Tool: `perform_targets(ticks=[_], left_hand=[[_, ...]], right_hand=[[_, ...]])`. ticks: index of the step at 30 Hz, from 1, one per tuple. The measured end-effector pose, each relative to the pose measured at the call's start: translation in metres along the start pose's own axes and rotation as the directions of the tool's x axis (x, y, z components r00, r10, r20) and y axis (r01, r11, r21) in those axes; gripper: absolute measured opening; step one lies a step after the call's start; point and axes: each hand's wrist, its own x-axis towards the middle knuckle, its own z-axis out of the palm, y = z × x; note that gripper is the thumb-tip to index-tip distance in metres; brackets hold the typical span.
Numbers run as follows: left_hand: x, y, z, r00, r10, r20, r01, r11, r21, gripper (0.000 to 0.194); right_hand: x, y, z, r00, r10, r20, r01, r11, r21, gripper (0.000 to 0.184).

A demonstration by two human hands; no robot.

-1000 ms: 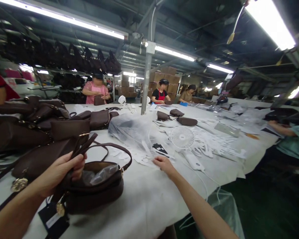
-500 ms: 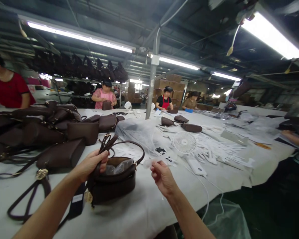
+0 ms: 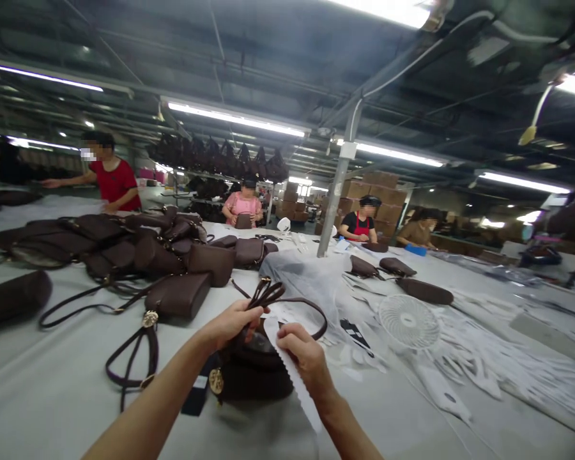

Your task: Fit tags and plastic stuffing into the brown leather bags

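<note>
A dark brown handbag [image 3: 256,378] stands on the white-covered table in front of me, its top partly hidden by my hands. My left hand [image 3: 234,327] is closed around the bag's bundled strap [image 3: 266,292], just above the opening. In the fingers of my right hand [image 3: 307,358] is a long white strip [image 3: 298,383] with a wavy edge, slanting down across the bag's right side. The strip's upper end reaches close to my left fingers. A gold medallion [image 3: 216,381] hangs at the bag's left, beside a dark tag [image 3: 195,395].
Many brown bags [image 3: 100,239] are heaped at the left. A white fan [image 3: 409,321] lies on the right among white strips [image 3: 489,358]. Clear plastic [image 3: 301,275] lies behind the bag, near a metal post [image 3: 335,207]. Several co-workers stand or sit across the table.
The view has swung left. My right hand has come in from the right to the bag and now holds a white strip instead of a small translucent piece. My left hand still grips the strap.
</note>
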Motion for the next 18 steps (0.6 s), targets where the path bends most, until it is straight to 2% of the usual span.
perform_targets(ticks=[2,4,6,7,9,10,11,12,14,16,18], left_hand=[[0.001,-0.002,0.000,1.000,0.026,-0.006,-0.025,0.997,0.079,0.031],[0.003,-0.004,0.000,0.995,0.085,-0.045,-0.077,0.985,0.154,0.028],[0.005,-0.006,0.001,0.986,0.147,-0.081,-0.129,0.973,0.194,0.026],[0.006,-0.006,0.001,0.983,0.163,-0.089,-0.143,0.970,0.198,0.026],[0.008,-0.007,0.002,0.981,0.172,-0.087,-0.153,0.969,0.195,0.026],[0.008,-0.006,0.002,0.981,0.173,-0.084,-0.154,0.968,0.199,0.025],[0.008,-0.006,0.002,0.981,0.173,-0.082,-0.153,0.966,0.207,0.025],[0.009,-0.006,0.002,0.981,0.174,-0.081,-0.152,0.964,0.219,0.024],[0.009,-0.003,0.001,0.981,0.175,-0.080,-0.149,0.955,0.256,0.021],[0.008,0.002,0.001,0.973,0.206,-0.100,-0.165,0.936,0.312,0.017],[0.006,0.008,0.001,0.948,0.293,-0.129,-0.220,0.890,0.399,0.018]], right_hand=[[0.012,0.002,0.006,0.999,-0.022,0.041,0.022,1.000,0.012,0.023],[0.021,0.002,0.012,1.000,-0.009,0.019,0.008,0.997,0.080,0.019],[0.026,-0.001,0.015,0.989,0.144,-0.042,-0.129,0.960,0.249,0.011],[0.027,-0.004,0.016,0.959,0.278,-0.048,-0.241,0.896,0.374,0.016],[0.024,-0.010,0.017,0.842,0.537,0.052,-0.454,0.653,0.606,0.036],[0.022,-0.012,0.018,0.779,0.611,0.138,-0.530,0.526,0.666,0.043],[0.020,-0.015,0.017,0.735,0.643,0.216,-0.587,0.443,0.678,0.048],[0.018,-0.016,0.017,0.714,0.645,0.270,-0.627,0.420,0.656,0.050],[0.018,-0.015,0.016,0.713,0.632,0.305,-0.670,0.484,0.563,0.046],[0.022,-0.009,0.015,0.723,0.637,0.266,-0.675,0.570,0.469,0.041],[0.031,0.000,0.016,0.704,0.676,0.220,-0.700,0.605,0.379,0.038]])
